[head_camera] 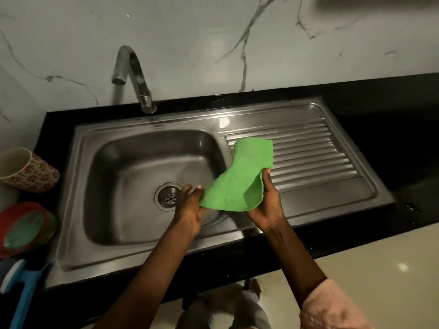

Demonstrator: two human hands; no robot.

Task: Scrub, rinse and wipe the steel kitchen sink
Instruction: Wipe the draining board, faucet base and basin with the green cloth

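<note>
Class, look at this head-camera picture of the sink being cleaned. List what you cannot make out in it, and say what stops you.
1. Head view: the blue-handled tool is cut off by the left and bottom edges, so its type is unclear.
2. The red container is partly cropped at the left; its contents are blurred.
3. The green cloth hides the fingers of the right hand and part of the sink drainboard.
4. The top right corner is a dark blur.

Steel sink set in counter; green cloth held over basin-drainboard edge.
</note>
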